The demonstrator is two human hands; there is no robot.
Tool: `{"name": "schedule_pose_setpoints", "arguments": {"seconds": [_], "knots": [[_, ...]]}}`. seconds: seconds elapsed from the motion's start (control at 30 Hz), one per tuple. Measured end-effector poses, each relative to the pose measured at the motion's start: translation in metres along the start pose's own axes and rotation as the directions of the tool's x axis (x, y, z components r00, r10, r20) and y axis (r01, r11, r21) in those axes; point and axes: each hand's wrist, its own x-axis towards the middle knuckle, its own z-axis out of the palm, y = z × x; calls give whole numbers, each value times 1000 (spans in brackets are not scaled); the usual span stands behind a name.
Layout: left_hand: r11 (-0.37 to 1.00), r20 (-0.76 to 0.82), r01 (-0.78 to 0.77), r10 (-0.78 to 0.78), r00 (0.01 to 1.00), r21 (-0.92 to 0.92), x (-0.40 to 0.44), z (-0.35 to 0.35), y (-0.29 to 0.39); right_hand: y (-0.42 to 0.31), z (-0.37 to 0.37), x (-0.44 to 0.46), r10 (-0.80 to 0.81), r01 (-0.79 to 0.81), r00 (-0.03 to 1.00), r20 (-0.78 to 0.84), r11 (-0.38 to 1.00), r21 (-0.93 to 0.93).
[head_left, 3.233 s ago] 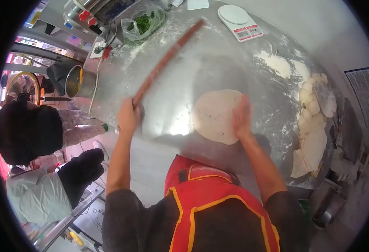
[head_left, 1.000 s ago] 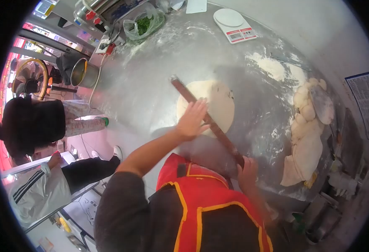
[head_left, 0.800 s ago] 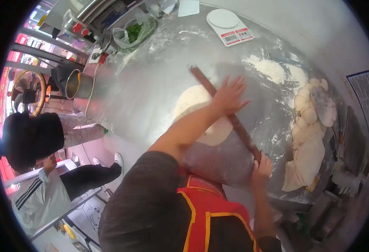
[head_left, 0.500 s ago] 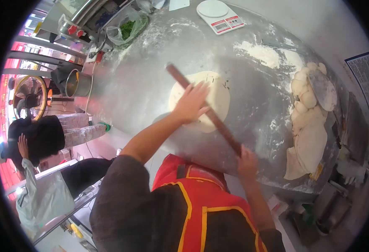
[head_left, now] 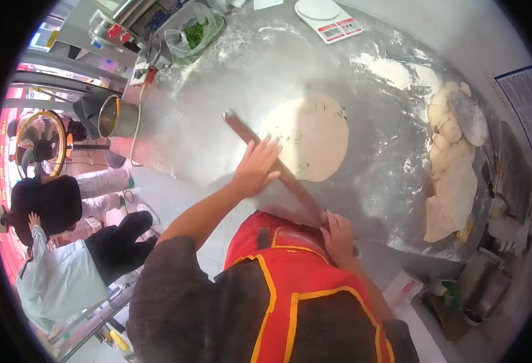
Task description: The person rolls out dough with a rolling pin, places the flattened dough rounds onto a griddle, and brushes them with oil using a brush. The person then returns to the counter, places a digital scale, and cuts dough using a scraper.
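Observation:
A flat round sheet of dough (head_left: pixel 314 136) with dark green flecks lies on the metal table. Across its lower left edge runs a brown rolling pin (head_left: pixel 290 180), slanting from upper left to lower right. My left hand (head_left: pixel 257 166) lies on the pin's upper half, palm down with its fingers spread. The pin's lower end is under my right hand (head_left: pixel 337 235), whose fingers are bent over it near the table's front edge.
The floury metal table (head_left: pixel 217 97) bears a white scale (head_left: pixel 329 21), a bag of chopped greens (head_left: pixel 194 33), and, at right, dough pieces (head_left: pixel 450 175) with a scraper (head_left: pixel 468 121). A metal pot (head_left: pixel 117 116) is at left. Two people (head_left: pixel 60 272) are beyond the table's left side.
Over the last seconds the pin went from my left hand alone to under both hands. It rolled forward and back over the dough and is now nearer my body, with more dough showing.

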Motion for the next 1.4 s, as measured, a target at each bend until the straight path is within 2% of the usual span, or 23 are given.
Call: {"name": "schedule_pose_setpoints", "arguments": {"seconds": [0.07, 0.13, 0.23, 0.27, 0.33, 0.37, 0.43, 0.53, 0.6, 0.63, 0.7, 0.77, 0.8, 0.83, 0.9, 0.97, 1.03, 1.17, 1.23, 1.27, 1.33, 1.37, 1.4], "knots": [[997, 17, -73, 73, 997, -25, -11, -8, -18, 3, 6, 4, -12, 11, 1000, 8, 996, 90], [984, 47, -178, 179, 983, -9, -4, -17, -38, -3, -18, 23, -89, 88, 994, 59, 996, 19], [999, 308, -8, -5, 951, 43, -9, -42, -66, -8, -47, 78, -271, 267, 963, -1, 950, -160], [999, 141, 40, -38, 989, -5, -21, -41, -75, -7, -54, 101, -334, 313, 941, -54, 920, -234], [981, -92, 170, -179, 980, -98, -53, -42, -87, -28, -70, 145, -214, 108, 924, -315, 940, -323], [957, -151, 256, -276, 949, -139, -64, -44, -91, -13, -59, 156, -45, -60, 913, -406, 969, -241], [851, -68, 518, -524, 849, -92, -74, -47, -100, 32, -14, 171, 298, -368, 795, -529, 929, -30], [727, -100, 687, -684, 723, -9, -70, -38, -122, 30, 8, 195, 687, -659, 686, -240, 726, 197], [686, -137, 727, -724, 676, -39, -60, -36, -126, 30, 6, 210, 732, -687, 675, -88, 668, 286], [743, -251, 668, -654, 714, -36, -55, -33, -126, 30, 6, 213, 747, -703, 665, -11, 631, 328], [853, -467, 521, -466, 752, -13, -37, -27, -123, 28, 10, 217, 602, -516, 794, -80, 739, 433], [856, -338, 375, -492, 802, -356, -2, -23, -97, 12, 36, 228, 277, -279, 830, -484, 958, 71], [774, -272, 275, -494, 826, -570, 14, -14, -81, -24, 15, 228, 255, -242, 941, -223, 967, 84], [630, -204, 185, -493, 846, -754, 31, -5, -65, -45, 22, 233, 115, -119, 955, -273, 993, 3], [165, 48, 158, -530, 846, -973, 57, 13, -31, -136, -27, 220, 151, -143, 986, -73, 984, 105], [-184, 222, 145, -531, 818, -972, 72, 20, -6, -140, -17, 205, -120, 166, 958, -260, 973, 160], [-364, 315, 133, -505, 803, -922, 85, 20, 12, -138, -27, 188, -86, 167, 951, -298, 951, 259], [-318, 257, 117, -446, 857, -941, 132, 3, 63, -114, -95, 155, -32, 248, 860, -509, 898, 364], [-216, 180, 99, -399, 899, -971, 167, 0, 111, -83, -140, 130, 192, 155, 865, -464, 777, 611], [-138, 131, 85, -363, 922, -987, 185, 1, 141, -64, -165, 115, 290, 113, 863, -414, 688, 717], [52, 27, 43, -274, 961, -998, 225, 9, 213, -21, -217, 82, 478, 141, 718, -506, 612, 778], [188, -42, -3, -206, 978, -982, 248, 17, 253, 28, -225, 75, 448, 173, 604, -659, 734, 657], [337, -109, -60, -129, 986, -939, 271, 29, 294, 56, -254, 55, 529, 103, 550, -646, 725, 681]]}}
